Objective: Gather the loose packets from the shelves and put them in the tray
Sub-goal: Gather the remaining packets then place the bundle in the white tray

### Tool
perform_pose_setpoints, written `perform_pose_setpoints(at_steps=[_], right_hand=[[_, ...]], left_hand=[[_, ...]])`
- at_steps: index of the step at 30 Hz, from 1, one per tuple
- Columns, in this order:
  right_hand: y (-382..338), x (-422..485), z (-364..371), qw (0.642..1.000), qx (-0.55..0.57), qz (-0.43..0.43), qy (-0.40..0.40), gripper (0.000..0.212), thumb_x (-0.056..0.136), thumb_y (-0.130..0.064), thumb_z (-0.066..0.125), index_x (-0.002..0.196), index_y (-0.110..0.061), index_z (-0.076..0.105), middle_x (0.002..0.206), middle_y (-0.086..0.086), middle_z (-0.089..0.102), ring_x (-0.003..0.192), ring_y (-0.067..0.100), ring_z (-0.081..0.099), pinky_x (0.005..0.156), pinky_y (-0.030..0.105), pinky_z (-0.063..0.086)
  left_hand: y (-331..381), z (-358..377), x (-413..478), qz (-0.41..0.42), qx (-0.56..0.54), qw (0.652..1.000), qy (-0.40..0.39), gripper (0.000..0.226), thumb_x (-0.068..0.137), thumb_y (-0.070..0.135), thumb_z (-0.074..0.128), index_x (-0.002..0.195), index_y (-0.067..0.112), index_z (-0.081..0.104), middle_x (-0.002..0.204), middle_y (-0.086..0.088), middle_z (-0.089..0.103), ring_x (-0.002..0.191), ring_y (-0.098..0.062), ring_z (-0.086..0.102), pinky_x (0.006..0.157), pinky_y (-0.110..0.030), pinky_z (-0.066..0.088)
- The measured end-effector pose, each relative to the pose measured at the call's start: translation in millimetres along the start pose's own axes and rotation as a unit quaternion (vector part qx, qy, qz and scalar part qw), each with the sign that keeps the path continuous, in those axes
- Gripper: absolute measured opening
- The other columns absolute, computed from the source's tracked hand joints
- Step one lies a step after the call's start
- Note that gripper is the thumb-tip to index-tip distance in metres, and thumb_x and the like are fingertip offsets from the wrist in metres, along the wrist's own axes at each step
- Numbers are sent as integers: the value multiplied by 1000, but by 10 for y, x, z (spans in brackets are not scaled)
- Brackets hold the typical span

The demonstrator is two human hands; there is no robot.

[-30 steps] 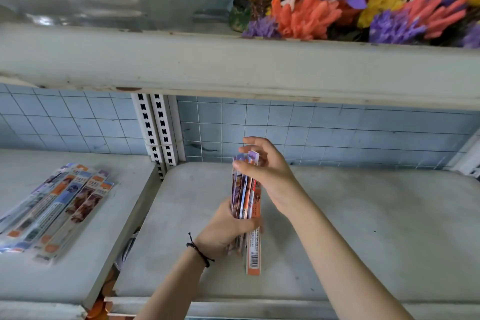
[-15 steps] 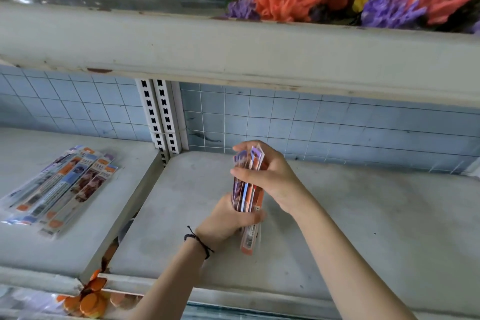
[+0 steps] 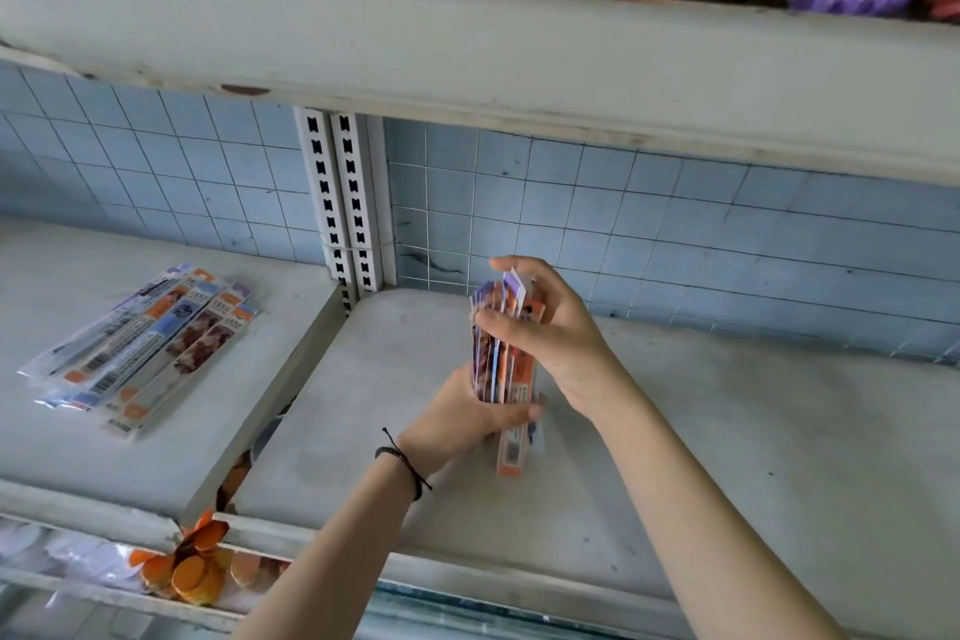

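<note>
Over the right-hand shelf (image 3: 727, 431), both hands clamp one upright bundle of packets (image 3: 501, 359): left hand (image 3: 467, 418) wrapped round the lower half, right hand (image 3: 545, 327) pinching the top. One orange packet (image 3: 511, 452) sticks out below; likely to slide free if the grip loosens. Slick, thin, long plastic strips, glossy print. More loose packets (image 3: 140, 348) fanned flat on the left shelf (image 3: 62, 457). No tray visible. Shelves matte, scuffed, pale.

Both forearms are bare, with no sleeves visible. The left hand (image 3: 457, 424) carries a thin black cord bracelet (image 3: 402, 464) at the wrist, with a short loose end projecting. The right hand (image 3: 550, 333) is uncovered, without rings or bands.
</note>
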State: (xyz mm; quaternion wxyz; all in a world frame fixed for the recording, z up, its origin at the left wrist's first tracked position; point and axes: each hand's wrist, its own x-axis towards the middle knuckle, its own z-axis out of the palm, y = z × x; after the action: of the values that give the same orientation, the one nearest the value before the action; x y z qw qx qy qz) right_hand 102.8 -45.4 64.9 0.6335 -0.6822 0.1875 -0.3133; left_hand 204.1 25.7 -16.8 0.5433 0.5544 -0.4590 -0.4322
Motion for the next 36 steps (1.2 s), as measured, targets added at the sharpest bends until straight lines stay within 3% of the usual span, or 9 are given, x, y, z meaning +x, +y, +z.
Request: perform_pose_setpoints(at_steps=[6,10,15,18,23,25,30,32,36], right_hand=[[-115,76,193,999,-28,-36,26,48,71,-2,79,108,-27,61,89,-13,69,79,5,66,74,24,52],[-249,125,323,996,-45,-69,28,55,72,-1,78,114,-30,58,83,-13,66,77,7,65,74,26,53],[84,97,401,996,-38,10,80,59,66,-11,82,113,-35,56,95,-5,67,84,7,65,80,28,51],[146,114,399,992,-18,29,125,56,64,-17,81,113,-34,59,98,1,66,91,17,64,84,34,52],[61,368,518,985,28,20,170,38,73,-8,77,105,-22,61,88,2,64,80,24,66,78,36,53],[105,479,688,981,42,28,186,31,78,-3,72,100,-21,60,86,0,63,76,21,64,75,37,54],[288,769,1361,956,107,69,265,24,83,-6,67,101,-15,54,81,1,59,71,15,58,68,29,51],[346,896,1682,951,133,91,263,21,83,-8,68,96,-16,53,79,2,58,70,16,59,68,32,51],[398,1116,2405,962,146,109,206,20,83,-9,70,95,-15,55,76,4,62,64,17,64,64,33,55]], left_hand=[[56,-89,66,26,21,999,-19,35,72,9,75,94,-9,55,79,-20,56,62,-12,56,54,-25,50],[171,-352,162,76,18,997,-15,33,74,6,76,102,-3,60,98,-27,66,90,-29,66,83,-41,55],[-51,-421,82,-3,87,993,-83,17,68,5,69,82,1,60,71,-9,60,55,-13,56,52,-27,48],[36,-442,51,-10,116,986,-121,22,73,0,67,68,16,53,58,-3,55,46,-10,51,49,-25,45],[269,-722,-119,-48,49,981,-183,36,72,16,77,92,13,47,66,-13,53,51,-23,55,63,-45,45],[319,-878,-238,-66,45,978,-191,40,72,19,75,101,12,47,67,-14,58,52,-24,56,57,-42,43],[344,-1452,-544,-95,4,995,-28,51,77,2,73,113,22,43,84,-8,64,62,-18,64,52,-31,56],[301,-1778,-696,-61,57,996,42,53,78,9,74,117,25,42,87,-5,65,61,-16,64,53,-31,56],[359,-2418,-1001,-28,266,963,46,39,82,36,68,111,19,48,90,0,67,71,-15,66,63,-33,57]])
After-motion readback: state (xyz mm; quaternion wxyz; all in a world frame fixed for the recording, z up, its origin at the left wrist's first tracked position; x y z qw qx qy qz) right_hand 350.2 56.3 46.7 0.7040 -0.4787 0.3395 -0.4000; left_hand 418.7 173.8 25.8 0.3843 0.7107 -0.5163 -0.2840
